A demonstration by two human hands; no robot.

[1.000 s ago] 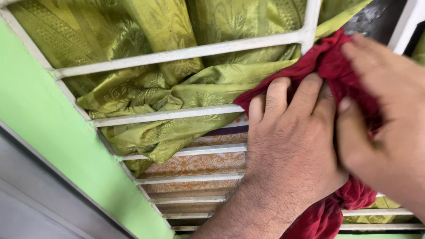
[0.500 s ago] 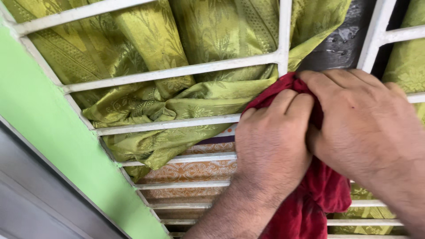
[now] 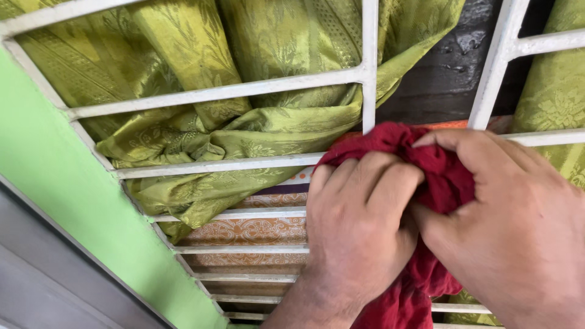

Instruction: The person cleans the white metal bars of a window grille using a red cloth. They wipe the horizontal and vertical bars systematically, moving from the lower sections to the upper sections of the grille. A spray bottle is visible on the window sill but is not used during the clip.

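Both hands had slid down the white window grille (image 3: 213, 92) since the earlier frame, carrying the red cloth (image 3: 448, 176) below the vertical bar's foot. Left hand (image 3: 356, 234) lay at seven o'clock of the cloth, fingers curled and pressed together; right hand (image 3: 518, 234) at four o'clock, pinching it. No labels were seen; a green patterned curtain (image 3: 183, 55) hung behind.

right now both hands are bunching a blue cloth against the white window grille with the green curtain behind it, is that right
Not quite: the cloth is dark red, not blue. The head view shows the left hand and the right hand both gripping it against the white window grille, with the green curtain bunched behind the bars.
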